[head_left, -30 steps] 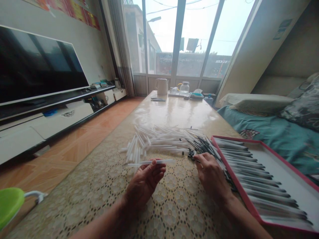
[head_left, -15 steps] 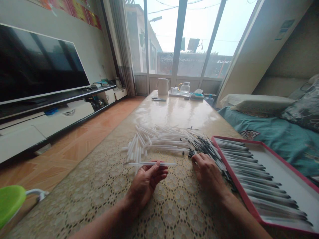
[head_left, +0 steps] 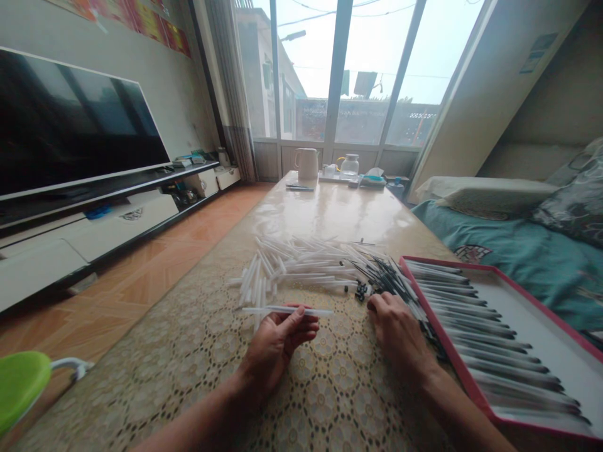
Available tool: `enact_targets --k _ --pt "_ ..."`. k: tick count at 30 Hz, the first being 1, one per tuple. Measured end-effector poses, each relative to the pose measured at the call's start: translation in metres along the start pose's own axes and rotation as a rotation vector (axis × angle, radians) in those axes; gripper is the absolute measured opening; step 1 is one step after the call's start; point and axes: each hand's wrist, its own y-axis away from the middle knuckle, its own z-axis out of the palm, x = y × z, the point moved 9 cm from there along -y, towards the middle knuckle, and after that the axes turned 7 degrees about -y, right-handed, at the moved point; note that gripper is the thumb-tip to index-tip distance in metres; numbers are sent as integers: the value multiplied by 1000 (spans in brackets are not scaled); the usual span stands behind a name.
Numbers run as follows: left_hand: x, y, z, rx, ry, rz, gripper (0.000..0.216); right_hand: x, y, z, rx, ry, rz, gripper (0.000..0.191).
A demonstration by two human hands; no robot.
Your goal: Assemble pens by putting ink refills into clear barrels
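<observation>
My left hand (head_left: 282,336) pinches a thin whitish plastic tube (head_left: 316,312) between thumb and fingers, holding it level over the patterned tablecloth (head_left: 325,389). My right hand (head_left: 393,326) is closed, its fingertips together beside a small cluster of black caps (head_left: 360,291); whatever it holds, if anything, is too small to make out. Beyond both hands spreads a loose pile of white tubes (head_left: 301,263). Thin dark rods (head_left: 386,274) lie heaped past my right hand, up against the box.
At the right, a pink-rimmed box (head_left: 464,370) holds a row of tubes with dark ends (head_left: 490,336). A jug (head_left: 307,164), a glass pot (head_left: 349,167) and a tissue pack (head_left: 373,179) stand at the table's far end. A green stool (head_left: 21,383) is at the left.
My right hand has shifted slightly right, away from the black caps, and more of them show. My left hand keeps its hold on the tube, nearly still.
</observation>
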Motion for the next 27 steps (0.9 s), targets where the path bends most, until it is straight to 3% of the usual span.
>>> enact_targets --k 4,8,11,20,27 --pt "1 0 3 -5 -30 8 17 -23 5 -9 41 -335 -48 14" --pt "0 0 7 -57 -57 14 20 -39 14 4 -84 -773 23 14" --pt "0 0 7 -65 -48 12 21 -43 18 12 -114 -956 80 16" --pt "-1 0 7 -74 -52 10 22 -43 17 19 -115 -1180 144 18" --pt "0 0 9 -91 -62 14 21 -45 17 17 -116 -1217 159 22"
